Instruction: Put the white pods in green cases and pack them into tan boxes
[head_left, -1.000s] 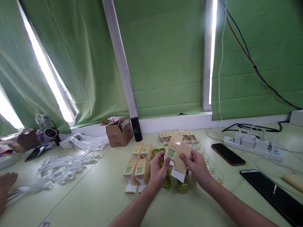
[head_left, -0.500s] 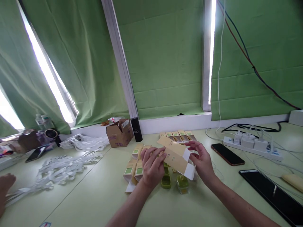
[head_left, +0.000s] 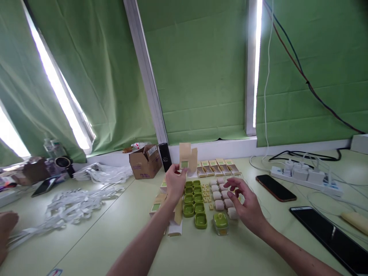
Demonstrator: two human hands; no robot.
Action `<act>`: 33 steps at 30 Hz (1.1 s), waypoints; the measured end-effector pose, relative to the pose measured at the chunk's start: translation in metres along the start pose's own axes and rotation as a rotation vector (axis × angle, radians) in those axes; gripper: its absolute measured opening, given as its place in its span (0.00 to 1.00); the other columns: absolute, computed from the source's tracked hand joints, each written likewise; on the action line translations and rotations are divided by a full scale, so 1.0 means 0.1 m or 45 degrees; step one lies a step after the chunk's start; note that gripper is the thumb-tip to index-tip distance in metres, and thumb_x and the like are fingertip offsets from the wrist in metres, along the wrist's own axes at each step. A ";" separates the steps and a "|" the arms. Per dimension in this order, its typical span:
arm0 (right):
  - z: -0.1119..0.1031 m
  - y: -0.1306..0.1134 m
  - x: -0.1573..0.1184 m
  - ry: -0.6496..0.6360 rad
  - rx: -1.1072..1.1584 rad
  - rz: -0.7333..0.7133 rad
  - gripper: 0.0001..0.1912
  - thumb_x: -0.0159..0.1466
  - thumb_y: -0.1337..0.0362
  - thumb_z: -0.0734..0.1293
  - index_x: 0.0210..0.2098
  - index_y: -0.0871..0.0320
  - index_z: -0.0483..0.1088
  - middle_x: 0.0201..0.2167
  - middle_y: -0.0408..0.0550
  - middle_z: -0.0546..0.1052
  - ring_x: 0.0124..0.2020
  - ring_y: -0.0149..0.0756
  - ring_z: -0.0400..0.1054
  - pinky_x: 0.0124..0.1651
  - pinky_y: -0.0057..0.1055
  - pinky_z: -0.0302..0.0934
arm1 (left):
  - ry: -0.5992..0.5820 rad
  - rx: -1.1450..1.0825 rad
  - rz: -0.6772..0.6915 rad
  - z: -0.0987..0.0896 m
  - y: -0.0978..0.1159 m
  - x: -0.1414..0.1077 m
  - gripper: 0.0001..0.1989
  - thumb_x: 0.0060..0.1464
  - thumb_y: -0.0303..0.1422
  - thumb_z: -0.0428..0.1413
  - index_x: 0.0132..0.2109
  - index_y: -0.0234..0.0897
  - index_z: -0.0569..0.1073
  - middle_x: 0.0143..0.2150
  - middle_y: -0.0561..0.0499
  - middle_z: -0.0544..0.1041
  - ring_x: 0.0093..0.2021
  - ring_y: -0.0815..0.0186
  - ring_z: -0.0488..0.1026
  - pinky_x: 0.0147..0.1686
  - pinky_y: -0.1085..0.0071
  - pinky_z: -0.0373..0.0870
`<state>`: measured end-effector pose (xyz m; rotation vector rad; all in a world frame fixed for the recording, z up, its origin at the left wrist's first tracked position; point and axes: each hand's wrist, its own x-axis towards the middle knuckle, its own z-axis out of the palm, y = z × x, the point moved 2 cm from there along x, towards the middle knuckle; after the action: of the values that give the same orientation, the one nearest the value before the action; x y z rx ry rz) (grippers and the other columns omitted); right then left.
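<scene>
My left hand point(head_left: 176, 183) is closed on a small tan carton point(head_left: 185, 153) with a green label, held upright with its flaps standing up. Below that wrist, more tan cartons point(head_left: 157, 203) are partly hidden by my forearm. Beside them, small green square dishes point(head_left: 198, 197) stand in rows, next to tiny yellow pieces point(head_left: 206, 193). My right hand point(head_left: 247, 205) is open, fingers curved and apart, over several pale cylindrical rolls point(head_left: 218, 195). Nothing shows between its fingers. A clear container with a green lid point(head_left: 220, 221) sits nearest me.
Tan cartons point(head_left: 217, 168) line the back. Right of my hand lie a phone point(head_left: 276, 187), a power strip point(head_left: 304, 178) with cables and a tablet point(head_left: 330, 234). A brown box point(head_left: 145, 161), black cylinder point(head_left: 165, 157) and white ribbons point(head_left: 77, 207) are leftward. Another person's hand point(head_left: 7, 226) shows at the left edge.
The carton, earlier flat and tilted between both hands, now stands upright in my left hand, farther back and left. My right hand has let go of it, uncovering the dishes and rolls.
</scene>
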<state>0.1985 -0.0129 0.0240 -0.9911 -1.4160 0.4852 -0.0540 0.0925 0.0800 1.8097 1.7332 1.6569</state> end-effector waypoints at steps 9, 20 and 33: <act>0.06 0.11 -0.15 -0.114 -0.109 -0.097 0.14 0.71 0.60 0.65 0.56 0.49 0.69 0.42 0.48 0.80 0.40 0.43 0.72 0.44 0.40 0.67 | -0.223 0.336 -0.360 0.53 -0.44 0.70 0.09 0.60 0.36 0.64 0.38 0.32 0.79 0.39 0.44 0.81 0.44 0.55 0.80 0.42 0.64 0.74; 0.06 0.01 -0.22 -0.177 -0.215 -0.279 0.16 0.72 0.65 0.63 0.57 0.48 0.67 0.42 0.48 0.80 0.40 0.42 0.74 0.46 0.39 0.70 | -0.472 0.623 -0.423 0.96 -0.55 0.64 0.20 0.67 0.40 0.61 0.60 0.34 0.73 0.59 0.41 0.75 0.54 0.55 0.77 0.53 0.54 0.78; 0.02 0.02 -0.18 -0.132 -0.293 -0.380 0.17 0.71 0.68 0.63 0.58 0.50 0.66 0.42 0.47 0.79 0.42 0.41 0.74 0.46 0.39 0.70 | -0.589 0.701 -0.211 0.72 -0.23 0.64 0.19 0.68 0.42 0.55 0.55 0.32 0.78 0.53 0.35 0.81 0.56 0.46 0.77 0.60 0.47 0.68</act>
<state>0.1941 -0.0256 0.0113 -0.9241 -1.7082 0.1569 -0.0322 0.1891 0.0730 1.9683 2.1515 0.6503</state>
